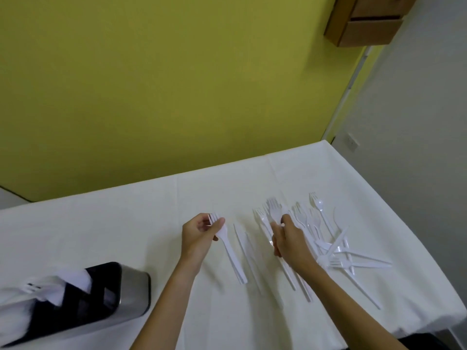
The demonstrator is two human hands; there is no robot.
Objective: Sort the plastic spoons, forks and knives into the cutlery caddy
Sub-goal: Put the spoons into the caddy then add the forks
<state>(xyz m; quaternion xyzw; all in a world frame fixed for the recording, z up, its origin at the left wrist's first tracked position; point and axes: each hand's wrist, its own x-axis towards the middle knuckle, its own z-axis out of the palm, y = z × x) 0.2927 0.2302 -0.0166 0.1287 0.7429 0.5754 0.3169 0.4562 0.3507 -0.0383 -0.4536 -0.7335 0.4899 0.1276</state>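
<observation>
- The left hand (199, 234) curls its fingers and thumb round a white fork (228, 251) just below the prongs, with the handle trailing toward 5 o'clock. It may be a stacked pair; I cannot tell.
- The right hand (288, 239), at 3 o'clock from the left, pinches the neck of a second fork (274, 209) whose prongs point to 12 o'clock.
- Two knives (241, 245) lie flat between the hands.
- Loose forks (338, 251) lie crisscrossed at 3 o'clock of the right hand.
- The caddy (131, 286), dark inside with a steel wall, stands at 8 o'clock of the left hand with white cutlery in it.
- All rests on a white-covered table (126, 223).
</observation>
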